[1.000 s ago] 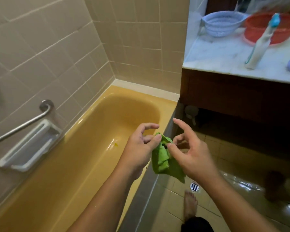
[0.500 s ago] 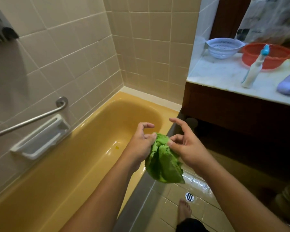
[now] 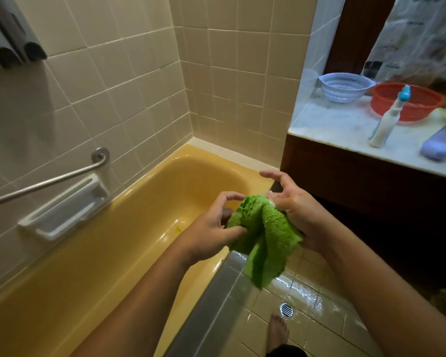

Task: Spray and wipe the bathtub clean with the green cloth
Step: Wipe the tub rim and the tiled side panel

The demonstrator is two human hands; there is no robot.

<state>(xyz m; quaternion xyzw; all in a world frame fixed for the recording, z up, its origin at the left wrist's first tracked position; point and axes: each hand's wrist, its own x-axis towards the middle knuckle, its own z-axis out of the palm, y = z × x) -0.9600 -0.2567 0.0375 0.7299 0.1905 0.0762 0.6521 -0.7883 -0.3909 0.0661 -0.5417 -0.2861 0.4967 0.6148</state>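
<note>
Both hands hold the green cloth [image 3: 267, 231] in the air over the near edge of the yellow bathtub [image 3: 101, 266], toward its far end. The left hand [image 3: 210, 229] pinches the cloth's left side, forefinger arched above it. The right hand [image 3: 298, 211] grips the right side against its palm, its upper fingers lifted and spread. The cloth's lower corner hangs over the wet floor [image 3: 301, 292]. A spray bottle [image 3: 388, 119] stands near the front edge of the counter [image 3: 332, 127].

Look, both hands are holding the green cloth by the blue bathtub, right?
Not quite. The head view shows the bathtub is yellow, not blue. The left hand and right hand do hold the green cloth beside it.
</note>
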